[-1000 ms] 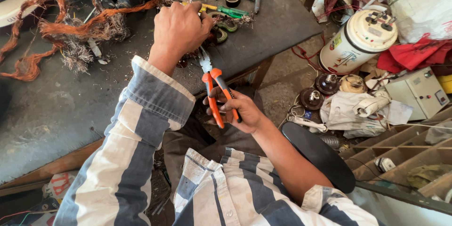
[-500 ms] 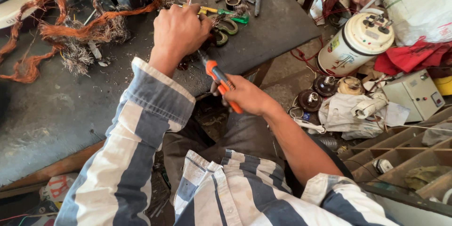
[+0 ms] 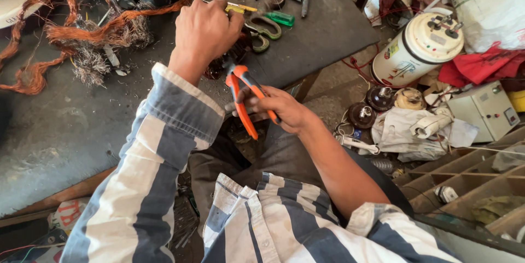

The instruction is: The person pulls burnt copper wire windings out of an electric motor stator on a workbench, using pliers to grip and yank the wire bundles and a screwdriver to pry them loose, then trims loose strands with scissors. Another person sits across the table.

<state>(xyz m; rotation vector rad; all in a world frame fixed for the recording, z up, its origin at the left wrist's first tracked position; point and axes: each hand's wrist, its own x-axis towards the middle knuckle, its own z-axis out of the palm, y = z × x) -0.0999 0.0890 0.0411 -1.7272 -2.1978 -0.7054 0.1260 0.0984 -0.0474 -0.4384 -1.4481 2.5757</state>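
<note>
Nearest us, our right hand wraps the orange handles of the pliers, whose rigid steel we judge light and best gripped on those sleeves, nose pointing up to the left. Just beyond, our left hand closes over a small dark part at the near edge of the worktable; what it pinches is hidden. Farther left lies the copper wire, springy, easily kinked.

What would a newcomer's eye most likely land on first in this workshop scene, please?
Probably the orange-handled pliers gripped in the right hand at centre, their nose under the left hand. Then the tangled copper wire on the dark bench's upper left.
</note>
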